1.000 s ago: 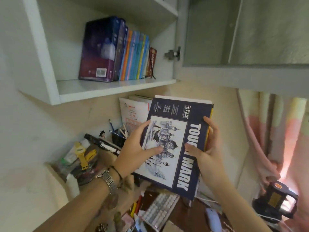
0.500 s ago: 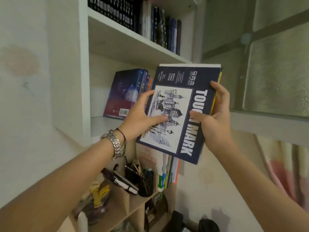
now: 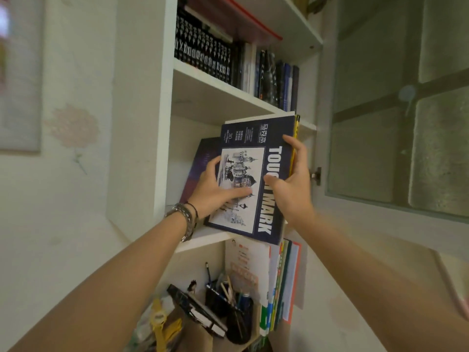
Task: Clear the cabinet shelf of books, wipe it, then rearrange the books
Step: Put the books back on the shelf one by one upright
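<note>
Both hands held a dark blue sketch pad (image 3: pixel 253 179) upright in front of the lower shelf (image 3: pixel 215 233) of the white wall cabinet (image 3: pixel 162 123). The left hand (image 3: pixel 215 191) gripped the pad's left edge, its thumb laid across the printed drawing on the cover and its fingers hidden behind. The right hand (image 3: pixel 291 184) clasped the pad's right edge (the one with a strip of yellow showing), thumb on the white lettering and fingers curled round the side. The pad's lower edge hung at the front lip of that shelf; whether it touched the board could not be told.

Behind the pad, to its left, a purple book (image 3: pixel 200 171) leaned inside the same compartment, mostly covered. On the shelf above the pad stood a row of black volumes (image 3: pixel 203 52) and darker books (image 3: pixel 276 82). To the right of the pad the cabinet's frosted glass door (image 3: pixel 396 138) stood open.

Below the pad, a bundle of thin booklets (image 3: pixel 274 283) stood upright, and left of them a dark pen holder (image 3: pixel 236 311) was crowded with pens. Further left of that lay a yellow wristwatch (image 3: pixel 160 318). A metal watch (image 3: pixel 185 219) and a thin dark band circled the left wrist, just left of the pad's lower corner.
</note>
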A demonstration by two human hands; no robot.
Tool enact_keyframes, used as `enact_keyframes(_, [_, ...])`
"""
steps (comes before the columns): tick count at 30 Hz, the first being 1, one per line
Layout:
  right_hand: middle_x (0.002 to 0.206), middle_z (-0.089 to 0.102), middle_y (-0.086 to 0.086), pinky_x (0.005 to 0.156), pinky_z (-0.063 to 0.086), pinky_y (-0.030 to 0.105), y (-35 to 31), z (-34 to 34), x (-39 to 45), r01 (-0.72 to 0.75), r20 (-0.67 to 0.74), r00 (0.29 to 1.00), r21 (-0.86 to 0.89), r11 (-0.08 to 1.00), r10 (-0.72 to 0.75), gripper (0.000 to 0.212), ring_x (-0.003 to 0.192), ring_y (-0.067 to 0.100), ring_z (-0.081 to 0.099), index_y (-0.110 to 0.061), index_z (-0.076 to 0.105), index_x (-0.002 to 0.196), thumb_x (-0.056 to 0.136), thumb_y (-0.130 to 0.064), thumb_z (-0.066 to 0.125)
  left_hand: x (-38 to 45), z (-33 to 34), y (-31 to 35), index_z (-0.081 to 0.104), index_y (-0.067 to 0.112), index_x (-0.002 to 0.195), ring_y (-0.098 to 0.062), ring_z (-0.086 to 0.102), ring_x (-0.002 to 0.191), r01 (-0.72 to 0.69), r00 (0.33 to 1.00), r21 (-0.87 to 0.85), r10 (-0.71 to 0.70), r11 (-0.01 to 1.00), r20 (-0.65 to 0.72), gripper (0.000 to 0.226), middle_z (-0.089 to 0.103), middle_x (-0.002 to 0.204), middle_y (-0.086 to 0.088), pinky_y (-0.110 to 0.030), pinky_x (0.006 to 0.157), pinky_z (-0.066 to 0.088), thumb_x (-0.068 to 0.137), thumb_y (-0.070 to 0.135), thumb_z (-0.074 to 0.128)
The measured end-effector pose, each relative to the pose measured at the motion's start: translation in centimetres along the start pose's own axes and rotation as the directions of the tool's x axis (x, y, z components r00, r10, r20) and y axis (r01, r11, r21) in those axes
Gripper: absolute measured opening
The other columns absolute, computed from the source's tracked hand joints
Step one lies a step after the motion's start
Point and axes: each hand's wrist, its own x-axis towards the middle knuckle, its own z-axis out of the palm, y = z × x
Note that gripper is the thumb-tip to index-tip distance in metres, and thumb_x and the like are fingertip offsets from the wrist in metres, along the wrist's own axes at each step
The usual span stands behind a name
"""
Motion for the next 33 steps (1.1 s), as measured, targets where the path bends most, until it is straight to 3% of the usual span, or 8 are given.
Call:
enact_keyframes(2, [0.120,0.056,0.008,0.072,0.054,0.019,1.0,0.8,0.5,-0.014,-0.010,1.000,0.001,1.000,0.014,0.074,0.093,0.004,0.064,-0.020,0.038,0.130,0.074,0.026,0.052,0.1,0.1,-0.5,0.020,0.035,0.144,-0.016,0.049,0.122,0.020,1.000,0.029,-0.020,0.999,-0.017,0.112,0.041,0.139,0.003,-0.046,0.105,0.041,0.054,0.052,0.085])
enact_keyframes(6, [0.116,0.058,0.002,0.077,0.058,0.029,3.3,1.9,1.1,-0.058,-0.031,0.998,0.012,0.998,0.058,0.074,0.097,0.009,0.065,-0.026,0.039,0.128,0.075,0.024,0.052,0.4,0.2,-1.5,0.021,0.028,0.146,-0.019,0.043,0.126,0.058,0.993,0.130,-0.045,0.990,-0.105,0.102,0.031,0.144,0.001,-0.043,0.106,0.039,0.066,0.048,0.081])
enact_keyframes(11, [0.122,0.054,0.002,0.085,0.056,0.033,5.4,3.5,2.2,-0.013,-0.042,0.999,-0.017,1.000,0.012,0.077,0.104,0.011,0.062,-0.029,0.040,0.126,0.072,0.024,0.050,1.0,0.5,-3.6,0.031,0.035,0.135,-0.014,0.060,0.106,0.087,0.992,0.207,-0.066,0.974,-0.110,0.101,0.053,0.128,0.005,-0.043,0.090,0.053,0.048,0.073,0.067])
enact_keyframes(17, [0.128,0.049,0.002,0.088,0.056,0.034,8.0,5.6,3.3,-0.022,-0.019,1.000,-0.039,0.999,0.021,0.076,0.114,0.018,0.058,-0.028,0.039,0.130,0.074,0.023,0.050,1.0,0.8,-4.3,0.024,0.028,0.146,-0.022,0.049,0.121,0.116,0.993,0.448,-0.103,0.886,-0.052,0.074,0.036,0.141,-0.004,-0.038,0.100,0.043,0.084,0.045,0.063])
enact_keyframes(22, [0.135,0.044,0.002,0.092,0.055,0.035,10.0,6.3,3.7,-0.137,0.055,0.989,-0.037,0.990,0.139,0.077,0.117,0.014,0.056,-0.033,0.029,0.139,0.085,0.016,0.053,1.6,1.0,-5.4,0.030,0.029,0.143,-0.020,0.051,0.119,0.096,0.990,0.517,-0.134,0.851,0.038,0.062,0.042,0.140,-0.001,-0.038,0.099,0.044,0.088,0.038,0.058])
enact_keyframes(26, [0.127,0.046,-0.010,0.099,0.050,0.029,10.2,5.1,3.6,-0.158,0.175,0.970,-0.073,0.985,0.169,0.084,0.114,0.005,0.055,-0.028,0.015,0.148,0.086,0.014,0.055,1.9,1.0,-5.8,0.032,0.027,0.142,-0.018,0.057,0.109,0.118,0.982,0.489,-0.176,0.864,0.074,0.059,0.050,0.133,-0.001,-0.037,0.093,0.049,0.089,0.032,0.057])
enact_keyframes(29, [0.131,0.048,-0.003,0.089,0.056,0.035,10.2,3.8,2.7,-0.195,0.240,0.949,-0.067,0.978,0.206,0.098,0.114,0.008,0.059,-0.032,0.001,0.151,0.085,0.012,0.059,1.9,1.1,-5.7,0.029,0.025,0.144,-0.016,0.056,0.108,0.114,0.982,0.496,-0.173,0.861,0.074,0.060,0.049,0.133,0.000,-0.031,0.089,0.047,0.090,0.030,0.057])
enact_keyframes(33, [0.119,0.046,-0.013,0.069,0.059,0.028,9.6,2.1,0.9,-0.257,0.276,0.922,-0.088,0.962,0.271,0.095,0.099,0.012,0.063,-0.034,0.008,0.150,0.085,0.007,0.064,2.2,1.1,-5.6,0.029,0.026,0.144,-0.017,0.057,0.108,0.135,0.977,0.487,-0.197,0.863,0.078,0.062,0.050,0.134,-0.001,-0.036,0.093,0.048,0.088,0.029,0.057])
